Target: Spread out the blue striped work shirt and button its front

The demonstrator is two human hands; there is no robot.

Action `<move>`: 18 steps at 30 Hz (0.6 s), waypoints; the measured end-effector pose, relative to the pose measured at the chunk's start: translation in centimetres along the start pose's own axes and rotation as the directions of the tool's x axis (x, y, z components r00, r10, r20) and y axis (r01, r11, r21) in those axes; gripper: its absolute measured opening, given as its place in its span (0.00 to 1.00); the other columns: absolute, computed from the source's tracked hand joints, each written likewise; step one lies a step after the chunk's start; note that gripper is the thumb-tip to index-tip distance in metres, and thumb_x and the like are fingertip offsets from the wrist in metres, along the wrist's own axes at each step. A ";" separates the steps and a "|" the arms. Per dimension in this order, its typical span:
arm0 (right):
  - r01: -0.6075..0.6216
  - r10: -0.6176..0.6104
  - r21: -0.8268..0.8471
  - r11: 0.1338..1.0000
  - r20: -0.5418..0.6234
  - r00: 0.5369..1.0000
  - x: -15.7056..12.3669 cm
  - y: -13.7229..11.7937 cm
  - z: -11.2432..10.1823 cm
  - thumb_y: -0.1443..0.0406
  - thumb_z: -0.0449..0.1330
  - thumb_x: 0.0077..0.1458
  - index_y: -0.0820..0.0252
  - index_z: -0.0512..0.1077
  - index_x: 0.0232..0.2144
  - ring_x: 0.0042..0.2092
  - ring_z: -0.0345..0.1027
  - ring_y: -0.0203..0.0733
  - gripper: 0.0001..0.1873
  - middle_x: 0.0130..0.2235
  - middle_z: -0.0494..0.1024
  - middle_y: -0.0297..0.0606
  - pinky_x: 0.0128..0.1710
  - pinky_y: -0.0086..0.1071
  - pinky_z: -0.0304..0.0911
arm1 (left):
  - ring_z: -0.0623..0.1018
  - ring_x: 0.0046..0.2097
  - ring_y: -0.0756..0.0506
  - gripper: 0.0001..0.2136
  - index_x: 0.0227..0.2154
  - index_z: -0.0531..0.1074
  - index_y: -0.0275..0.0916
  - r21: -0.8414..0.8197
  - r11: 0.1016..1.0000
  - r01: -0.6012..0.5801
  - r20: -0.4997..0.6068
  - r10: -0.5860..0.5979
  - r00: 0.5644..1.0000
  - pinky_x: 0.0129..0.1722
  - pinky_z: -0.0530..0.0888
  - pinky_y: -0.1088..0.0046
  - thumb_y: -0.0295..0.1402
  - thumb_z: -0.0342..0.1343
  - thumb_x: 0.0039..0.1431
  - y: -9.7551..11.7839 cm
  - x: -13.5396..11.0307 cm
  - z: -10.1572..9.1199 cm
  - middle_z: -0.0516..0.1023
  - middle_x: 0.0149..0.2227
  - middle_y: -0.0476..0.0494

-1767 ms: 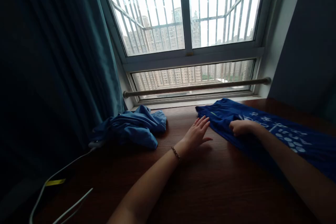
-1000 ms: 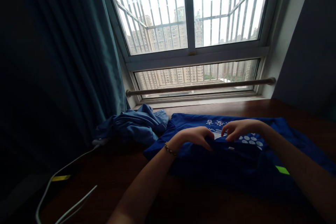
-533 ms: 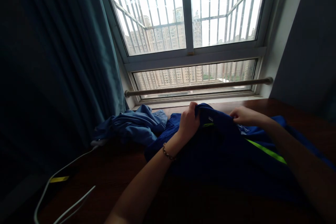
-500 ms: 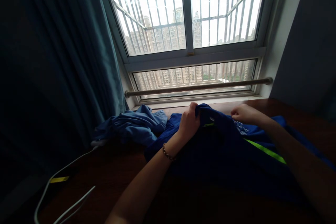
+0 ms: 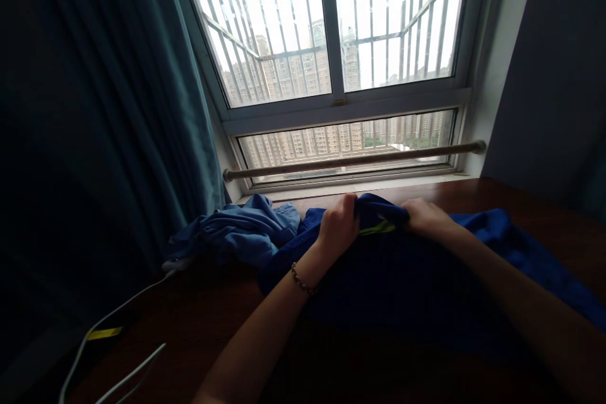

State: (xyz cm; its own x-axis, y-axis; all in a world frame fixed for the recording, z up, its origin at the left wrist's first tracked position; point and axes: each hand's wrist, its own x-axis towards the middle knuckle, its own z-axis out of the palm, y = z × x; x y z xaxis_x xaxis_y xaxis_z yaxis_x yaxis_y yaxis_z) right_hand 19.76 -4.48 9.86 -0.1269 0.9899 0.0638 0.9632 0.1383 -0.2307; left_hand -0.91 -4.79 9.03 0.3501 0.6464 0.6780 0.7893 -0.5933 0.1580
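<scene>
- Shirt [image 5: 392, 284]: deep blue, rumpled, lime trim [image 5: 377, 228]; small pale label [image 5: 382, 217] too blurred to read.
- Left hand [image 5: 338, 222], right hand [image 5: 427, 219]: both closed, gripping its edge.

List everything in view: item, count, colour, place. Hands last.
Window: one, grey frame, top centre
Buildings: several, beige-grey, outside the glass
Rail: one, pale, across the lower pane
Curtain: one, teal-blue, left
Wall: one, dark in shadow, right
Wooden surface: one, red-brown, below the window
Light blue cloth: one heap, left of centre
Dark blue garment: one, green trim, centre to right
White cable: count unclear, lower left
Strip: one, yellow, by the cable
Bracelet: one, brownish, left wrist
Left hand: one, gripping the garment
Right hand: one, gripping the garment
</scene>
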 end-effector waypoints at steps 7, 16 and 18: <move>-0.156 0.045 -0.142 0.977 -0.582 0.812 -0.8 1.6 -2.8 0.63 0.48 0.53 0.60 0.69 0.35 0.38 0.66 0.51 0.12 0.35 0.72 0.46 0.34 0.37 0.57 | 0.73 0.40 0.43 0.31 0.57 0.46 0.42 0.054 0.988 -0.143 0.158 0.133 0.978 0.35 0.69 0.71 0.32 0.53 0.52 0.0 -0.3 1.9 0.66 0.46 0.40; -0.098 0.016 -0.033 0.995 -0.891 0.455 -3.0 1.4 -4.7 0.65 0.47 0.54 0.57 0.62 0.48 0.46 0.63 0.49 0.18 0.49 0.65 0.43 0.42 0.34 0.57 | 0.72 0.34 0.45 0.08 0.28 0.72 0.37 -0.384 0.851 0.358 0.131 -0.334 0.934 0.34 0.68 0.71 0.32 0.49 0.50 -4.1 0.9 2.6 0.74 0.28 0.45; -0.167 0.141 0.064 0.984 -0.854 0.501 -2.5 2.0 -4.9 0.64 0.46 0.54 0.59 0.57 0.51 0.42 0.66 0.51 0.21 0.45 0.69 0.47 0.37 0.36 0.58 | 0.72 0.28 0.48 0.08 0.27 0.72 0.35 -0.615 0.654 0.441 0.218 -0.397 0.892 0.28 0.67 0.75 0.33 0.50 0.48 -4.5 1.5 1.9 0.73 0.24 0.47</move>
State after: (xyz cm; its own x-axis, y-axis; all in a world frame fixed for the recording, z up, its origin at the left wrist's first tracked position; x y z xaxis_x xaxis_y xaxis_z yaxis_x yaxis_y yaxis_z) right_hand 23.16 -6.85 13.95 0.2744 0.4882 0.8285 0.9536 -0.0267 -0.3000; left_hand -2.97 -0.23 8.03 0.1089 0.9162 0.3857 0.3604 -0.3980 0.8436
